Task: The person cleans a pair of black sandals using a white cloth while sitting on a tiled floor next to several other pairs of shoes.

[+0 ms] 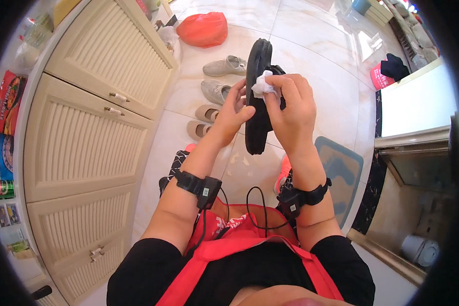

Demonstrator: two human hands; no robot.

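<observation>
In front of me a black slipper (257, 132) is held up off the floor, turned on its side so that its thick sole edge faces me. My left hand (231, 114) grips it from the left, thumb on the near side and fingers partly hidden behind. A crumpled white tissue (262, 86) is pinched between the thumb and fingers of my right hand (295, 107). The tissue touches the slipper beside its strap (277, 70), which is partly covered by that hand.
On the tiled floor to the left stand grey lace-up shoes (223, 66) and beige flat shoes (197, 130). Beyond them lies a red plastic bag (202, 30). Louvred cabinets (95, 141) line the left; a grey-blue mat (338, 168) and an open cabinet (409, 214) are right.
</observation>
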